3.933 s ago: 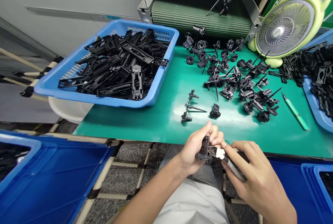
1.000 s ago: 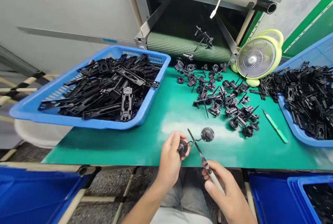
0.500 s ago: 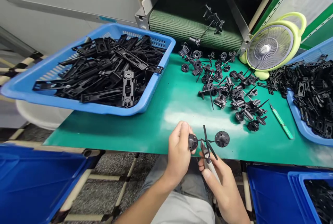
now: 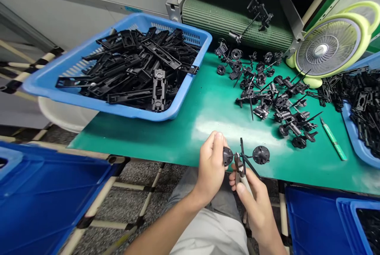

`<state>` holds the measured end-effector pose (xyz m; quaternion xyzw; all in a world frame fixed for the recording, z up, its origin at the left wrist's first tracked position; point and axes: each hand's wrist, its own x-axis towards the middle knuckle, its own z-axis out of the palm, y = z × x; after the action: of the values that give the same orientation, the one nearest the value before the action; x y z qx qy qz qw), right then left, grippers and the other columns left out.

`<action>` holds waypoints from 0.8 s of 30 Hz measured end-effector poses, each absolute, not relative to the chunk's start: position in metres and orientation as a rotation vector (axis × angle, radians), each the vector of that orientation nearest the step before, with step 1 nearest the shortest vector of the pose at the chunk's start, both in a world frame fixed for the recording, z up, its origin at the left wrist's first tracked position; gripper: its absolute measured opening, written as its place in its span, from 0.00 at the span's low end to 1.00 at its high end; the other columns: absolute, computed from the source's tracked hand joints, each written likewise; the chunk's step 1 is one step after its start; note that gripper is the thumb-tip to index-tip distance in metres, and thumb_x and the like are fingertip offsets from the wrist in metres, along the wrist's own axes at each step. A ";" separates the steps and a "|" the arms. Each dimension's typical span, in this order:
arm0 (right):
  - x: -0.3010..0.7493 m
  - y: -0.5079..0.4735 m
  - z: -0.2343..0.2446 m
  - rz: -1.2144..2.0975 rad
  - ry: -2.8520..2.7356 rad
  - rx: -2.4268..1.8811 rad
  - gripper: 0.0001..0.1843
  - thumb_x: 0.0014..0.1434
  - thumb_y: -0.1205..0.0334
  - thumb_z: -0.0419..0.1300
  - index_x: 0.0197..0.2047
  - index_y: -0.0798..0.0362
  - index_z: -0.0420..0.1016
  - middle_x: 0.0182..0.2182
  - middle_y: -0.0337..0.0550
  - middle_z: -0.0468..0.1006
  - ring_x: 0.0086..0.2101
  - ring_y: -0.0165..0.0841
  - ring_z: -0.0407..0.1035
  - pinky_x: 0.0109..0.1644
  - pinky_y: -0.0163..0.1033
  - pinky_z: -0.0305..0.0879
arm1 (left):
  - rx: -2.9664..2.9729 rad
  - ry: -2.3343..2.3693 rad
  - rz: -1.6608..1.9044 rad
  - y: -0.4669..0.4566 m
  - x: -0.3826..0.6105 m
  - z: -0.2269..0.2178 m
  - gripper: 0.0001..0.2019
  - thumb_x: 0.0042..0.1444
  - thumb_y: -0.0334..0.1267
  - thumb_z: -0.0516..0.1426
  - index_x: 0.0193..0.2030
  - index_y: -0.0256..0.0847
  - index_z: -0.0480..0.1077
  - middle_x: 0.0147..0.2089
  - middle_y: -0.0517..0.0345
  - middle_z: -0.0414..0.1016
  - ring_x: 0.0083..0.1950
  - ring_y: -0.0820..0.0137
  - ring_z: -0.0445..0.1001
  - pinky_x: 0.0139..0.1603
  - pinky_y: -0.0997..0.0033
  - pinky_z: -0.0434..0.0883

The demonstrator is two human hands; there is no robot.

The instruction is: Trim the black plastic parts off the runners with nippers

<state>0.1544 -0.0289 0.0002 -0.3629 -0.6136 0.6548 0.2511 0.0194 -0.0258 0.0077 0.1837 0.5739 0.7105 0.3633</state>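
While a blue basket [image 4: 139, 113] piled with long black frames [image 4: 127, 65] sits at the left of the green table [image 4: 166, 140], a person works bare-handed at its near edge. The left hand [image 4: 211, 164] is closed, thumb uppermost, on the end disc [image 4: 227, 156] of a black molded piece, its forearm rising from the lower left and its knuckles toward the table.

The piece spans the space from the left hand out over the table edge, its long axis running crosswise, left to right. Its thin link meets the tip of the pliers [image 4: 239, 166] just right of the held disc; that meeting point, closer to the left fingers than to the far disc, appears to be the relation that matters. Whether the tool's tips bite the link cannot be told.

The right hand [image 4: 255, 203], lower and nearer the body, wraps the handles, wrist angled up and inward. Beyond the tool, slender rods [image 4: 242, 146] cross the link, and the far disc [image 4: 261, 155] hangs unsupported by either hand. Farther right lie loose black parts [image 4: 282, 104], a green knife [image 4: 333, 139] and a fan [image 4: 320, 50].
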 end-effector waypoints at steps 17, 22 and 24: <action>0.148 -0.034 -0.003 1.697 -1.748 -0.980 0.16 0.64 0.54 0.56 0.51 0.52 0.74 0.40 0.44 0.76 0.41 0.37 0.70 0.47 0.38 0.68 | 0.250 1.412 1.933 -0.030 0.021 0.022 0.19 0.65 0.48 0.49 0.25 0.42 0.54 0.21 0.67 0.52 0.19 0.78 0.51 0.18 0.78 0.55; 0.146 -0.035 -0.003 1.648 -1.762 -0.954 0.18 0.63 0.55 0.56 0.53 0.51 0.74 0.42 0.46 0.76 0.42 0.39 0.71 0.48 0.40 0.68 | 0.244 1.405 1.863 -0.031 0.024 0.017 0.19 0.64 0.49 0.48 0.25 0.42 0.55 0.21 0.67 0.52 0.19 0.77 0.50 0.17 0.77 0.54; 0.144 -0.032 0.000 1.652 -1.756 -0.969 0.17 0.63 0.55 0.55 0.51 0.52 0.75 0.41 0.46 0.77 0.41 0.39 0.71 0.47 0.39 0.67 | 0.290 1.426 1.828 -0.032 0.024 0.013 0.19 0.64 0.50 0.48 0.25 0.42 0.56 0.21 0.67 0.53 0.19 0.77 0.52 0.17 0.76 0.55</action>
<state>0.1445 -0.0320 -0.0003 -0.3591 -0.6511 0.6125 0.2683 0.0241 -0.0318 0.0132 0.1142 0.5614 0.7199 0.3919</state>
